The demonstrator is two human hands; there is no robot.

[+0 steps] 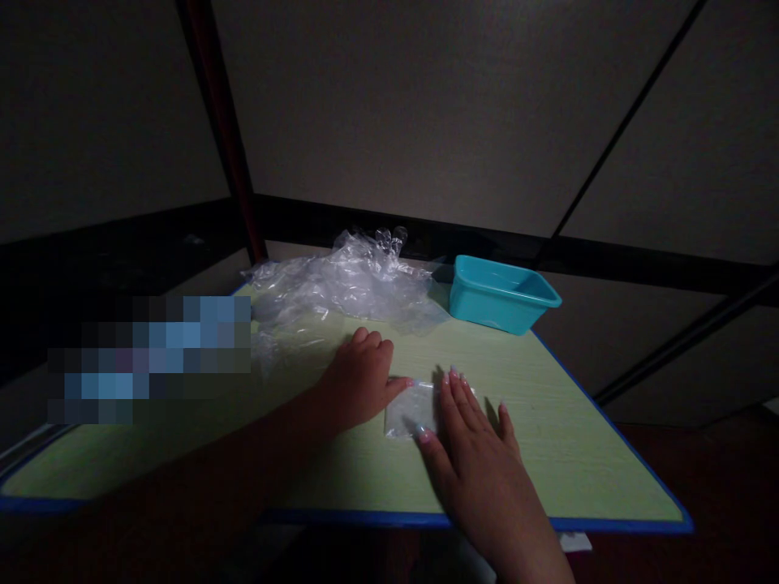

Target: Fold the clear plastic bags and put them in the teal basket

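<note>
Small square of folded clear plastic film (pixel 406 410): lies flat on the bench (pixel 560 438), near the front edge, between the two hands.

Right hand (pixel 471 442): fully open, palm down, fingers spread and straight. Fingertips lie over the square's right side, thumb at its lower edge. It presses and grips nothing.

Left hand (pixel 359 377): knuckles up, fingers curled under and nearly closed, thumb stretched out with its tip on the square's upper left edge. What lies under the palm is hidden.

Bench: pale green top with faint wood grain, smooth and matt, blue edging all round.

Behind the hands, count 1: loose heap of crumpled clear plastic film (pixel 341 288), glossy and creased, at the far left of the bench. The number of pieces in it can't be told.

Count 1: turquoise rectangular plastic tub (pixel 502 296), smooth walls, rolled rim, at the far right corner just beside the heap.

Room: dim. Grey panel walls with dark seams, and one dark red upright post (pixel 225 130) behind the heap.
</note>
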